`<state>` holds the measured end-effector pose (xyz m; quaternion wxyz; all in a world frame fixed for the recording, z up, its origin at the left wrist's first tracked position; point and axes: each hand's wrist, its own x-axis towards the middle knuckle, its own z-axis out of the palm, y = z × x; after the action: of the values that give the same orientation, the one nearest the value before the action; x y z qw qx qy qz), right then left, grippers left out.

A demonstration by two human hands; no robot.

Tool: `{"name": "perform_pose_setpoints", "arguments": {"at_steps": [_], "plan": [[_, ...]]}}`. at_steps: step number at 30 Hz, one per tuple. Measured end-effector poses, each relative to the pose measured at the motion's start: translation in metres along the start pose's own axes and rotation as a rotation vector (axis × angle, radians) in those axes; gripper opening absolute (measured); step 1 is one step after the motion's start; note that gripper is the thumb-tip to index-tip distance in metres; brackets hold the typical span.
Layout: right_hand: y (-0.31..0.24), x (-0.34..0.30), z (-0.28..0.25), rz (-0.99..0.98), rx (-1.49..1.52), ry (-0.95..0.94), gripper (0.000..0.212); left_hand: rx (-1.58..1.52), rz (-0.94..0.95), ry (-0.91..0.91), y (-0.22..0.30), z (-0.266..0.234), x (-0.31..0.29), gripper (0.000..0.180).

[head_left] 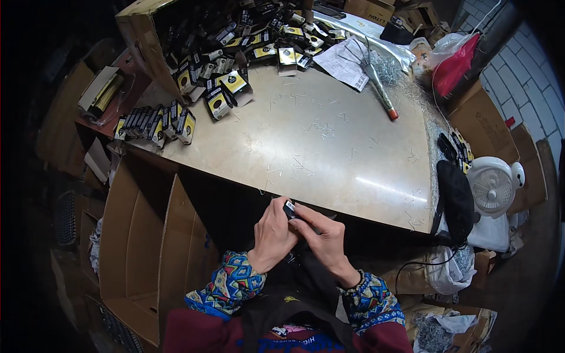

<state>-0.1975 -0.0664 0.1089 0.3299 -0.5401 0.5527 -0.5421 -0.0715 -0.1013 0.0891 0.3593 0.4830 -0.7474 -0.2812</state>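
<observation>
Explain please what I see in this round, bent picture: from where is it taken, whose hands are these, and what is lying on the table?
There is one picture, from a wide camera on a person's head, looking down; this bends straight edges. The left hand and right hand belong to that person. Together they hold a small dark object at the near edge of the beige table. On the table lie a row of small black-and-yellow packages, a bigger pile of them spilling from a cardboard box, and scattered thin metal wires. An open empty carton stands at the lower left, a white fan at the right.
</observation>
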Motion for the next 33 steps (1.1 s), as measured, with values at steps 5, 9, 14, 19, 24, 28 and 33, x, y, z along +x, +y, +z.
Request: {"name": "perform_pose_setpoints", "arguments": {"at_steps": [5,9,14,19,24,28,33], "plan": [[-0.003,-0.005,0.005,-0.067,-0.067,0.048,0.024,-0.043,-0.090,-0.005,0.004,0.004,-0.005,0.044],[-0.005,-0.003,0.002,0.140,0.114,0.058,0.023,-0.016,-0.002,0.012,0.004,0.001,-0.006,0.045],[-0.006,-0.001,0.001,0.251,0.256,0.047,0.021,0.005,0.053,0.071,-0.001,0.004,-0.009,0.047],[-0.004,-0.001,0.003,-0.156,-0.251,0.031,0.019,-0.021,-0.005,0.063,-0.004,0.008,-0.006,0.045],[0.009,-0.003,0.003,-0.572,-0.476,0.012,0.030,-0.125,-0.123,0.029,0.002,0.002,-0.005,0.043],[0.006,0.005,-0.010,-0.492,-0.393,0.006,0.023,-0.227,0.028,-0.120,0.007,-0.010,0.004,0.056],[0.006,0.020,-0.036,-0.189,-0.278,0.061,0.022,0.202,0.023,-0.072,-0.019,-0.052,0.063,0.066]]}}
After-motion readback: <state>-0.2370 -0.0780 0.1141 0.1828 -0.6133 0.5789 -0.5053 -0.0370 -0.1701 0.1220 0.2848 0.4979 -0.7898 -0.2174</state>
